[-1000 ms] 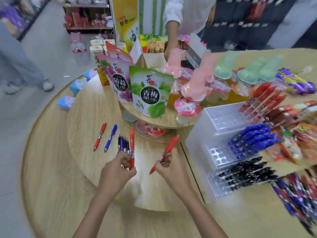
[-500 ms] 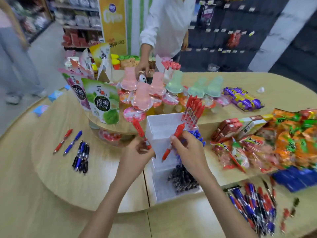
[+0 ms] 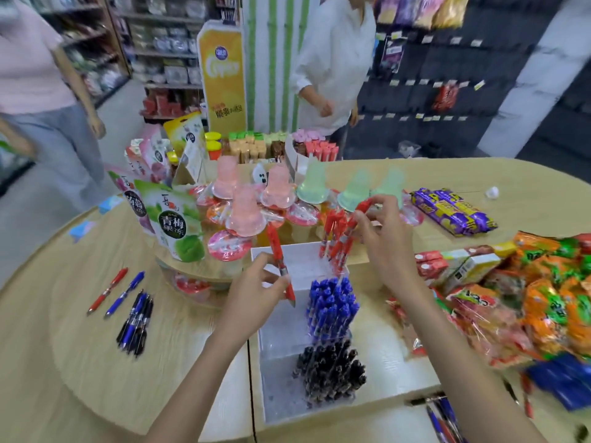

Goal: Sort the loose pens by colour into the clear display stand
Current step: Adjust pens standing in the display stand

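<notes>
A clear tiered display stand (image 3: 278, 353) sits on the wooden table, with red pens (image 3: 335, 238) in its back row, blue pens (image 3: 331, 302) in the middle and black pens (image 3: 331, 372) in front. My left hand (image 3: 256, 289) pinches a red pen (image 3: 279, 251) upright at the stand's left side. My right hand (image 3: 383, 241) pinches another red pen (image 3: 360, 210) by its top, among the red pens in the back row. Loose pens lie at the left: a red pen (image 3: 108, 290), a blue pen (image 3: 125, 294) and a dark bundle (image 3: 136, 324).
Jelly cups and pouches (image 3: 174, 225) crowd a raised round tray behind the stand. Snack packets (image 3: 543, 298) pile up at the right, more pens (image 3: 444, 420) lie at the bottom right. One person in white stands beyond the table, another walks at the left.
The view swung from the loose pens to the stand. My right hand carried its red pen up into the back red row; my left hand brought one red pen over, the bundle stays on the table.
</notes>
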